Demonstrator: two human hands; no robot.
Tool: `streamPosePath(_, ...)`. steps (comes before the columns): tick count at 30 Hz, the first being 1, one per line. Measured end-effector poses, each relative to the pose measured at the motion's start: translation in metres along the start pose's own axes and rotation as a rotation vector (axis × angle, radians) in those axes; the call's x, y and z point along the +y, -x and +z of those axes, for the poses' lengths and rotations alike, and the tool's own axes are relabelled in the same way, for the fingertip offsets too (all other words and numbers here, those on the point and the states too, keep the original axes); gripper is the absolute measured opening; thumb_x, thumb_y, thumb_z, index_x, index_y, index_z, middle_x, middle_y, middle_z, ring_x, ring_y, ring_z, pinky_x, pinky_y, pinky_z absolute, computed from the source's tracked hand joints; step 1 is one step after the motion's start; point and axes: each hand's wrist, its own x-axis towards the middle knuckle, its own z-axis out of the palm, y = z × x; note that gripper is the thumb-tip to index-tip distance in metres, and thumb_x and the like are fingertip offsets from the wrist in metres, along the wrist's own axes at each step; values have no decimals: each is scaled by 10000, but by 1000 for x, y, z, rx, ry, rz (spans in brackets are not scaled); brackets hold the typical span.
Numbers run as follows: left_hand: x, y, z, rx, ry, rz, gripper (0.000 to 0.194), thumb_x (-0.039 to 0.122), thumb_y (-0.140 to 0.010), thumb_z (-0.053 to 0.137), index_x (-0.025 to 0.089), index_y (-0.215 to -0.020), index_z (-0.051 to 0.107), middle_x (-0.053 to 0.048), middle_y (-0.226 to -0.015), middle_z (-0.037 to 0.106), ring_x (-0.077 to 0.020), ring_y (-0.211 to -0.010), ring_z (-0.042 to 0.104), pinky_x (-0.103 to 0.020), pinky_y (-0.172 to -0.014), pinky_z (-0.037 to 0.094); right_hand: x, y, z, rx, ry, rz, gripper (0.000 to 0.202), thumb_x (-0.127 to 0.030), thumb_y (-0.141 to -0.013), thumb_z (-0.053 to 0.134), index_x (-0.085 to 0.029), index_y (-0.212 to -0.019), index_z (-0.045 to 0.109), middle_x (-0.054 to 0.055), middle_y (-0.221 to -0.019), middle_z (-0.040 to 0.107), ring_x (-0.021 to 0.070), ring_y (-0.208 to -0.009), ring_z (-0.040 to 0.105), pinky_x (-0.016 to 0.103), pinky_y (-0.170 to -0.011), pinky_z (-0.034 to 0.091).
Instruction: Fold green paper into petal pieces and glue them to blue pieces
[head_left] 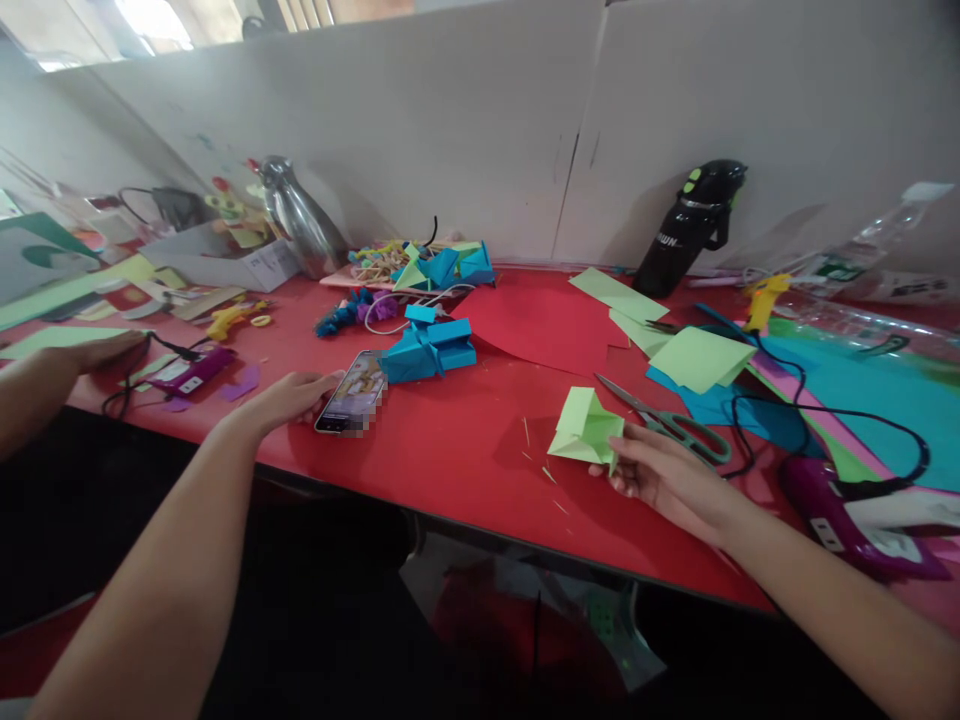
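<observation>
My right hand (652, 468) pinches a folded light-green paper piece (581, 425) by its right side, above the table. The piece has an open hollow facing me. My left hand (294, 398) grips the left edge of a phone (352, 392) with a lit screen; some of its fingers are hidden. Just behind the phone sits a blue folded paper model (427, 345). Grey-handled scissors (679, 425) lie behind my right hand, and thin paper scraps (549, 474) are scattered left of it.
Co-worker's hand (101, 352) rests at far left near a purple power strip (191, 372). Red paper (532, 320), green sheets (701, 358) and a black bottle (686, 230) lie or stand behind. A second power strip (847, 520) and its cable are at right. A steel jug (300, 220) stands back left.
</observation>
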Motion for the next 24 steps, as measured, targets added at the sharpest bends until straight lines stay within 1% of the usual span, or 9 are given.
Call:
streamPosePath(5,4,4,-2,-34,-47,14,626,807,-719,551,184,-669,538,5,-561,540,-153,-514,502,-274,-508,392,0,0,0,4,5,-2,260,-361,-826,800,-218,-987,654,45,-789,744,101,-591,604,195,-531,464)
streamPosePath(14,9,9,-2,-53,-56,20,601,779,-726,583,186,-645,526,-5,-555,541,-150,-518,501,-270,-518,390,0,0,-1,-6,16,4,248,-363,-847,781,-229,-1020,664,44,-817,755,103,-602,601,208,-551,464)
streamPosePath(18,7,6,-3,-63,-63,14,588,761,-732,599,182,-654,534,-3,-554,542,-148,-523,503,-261,-516,383,-1,0,0,-21,28,-1,239,-375,-858,769,-228,-1014,664,47,-834,758,104,-609,601,209,-552,462)
streamPosePath(24,5,2,-4,-90,-82,4,592,753,-789,561,175,-662,547,-7,-553,553,-138,-517,489,-251,-509,359,1,0,-2,-16,28,-6,234,-365,-865,765,-223,-1014,652,47,-829,752,103,-610,600,204,-549,462)
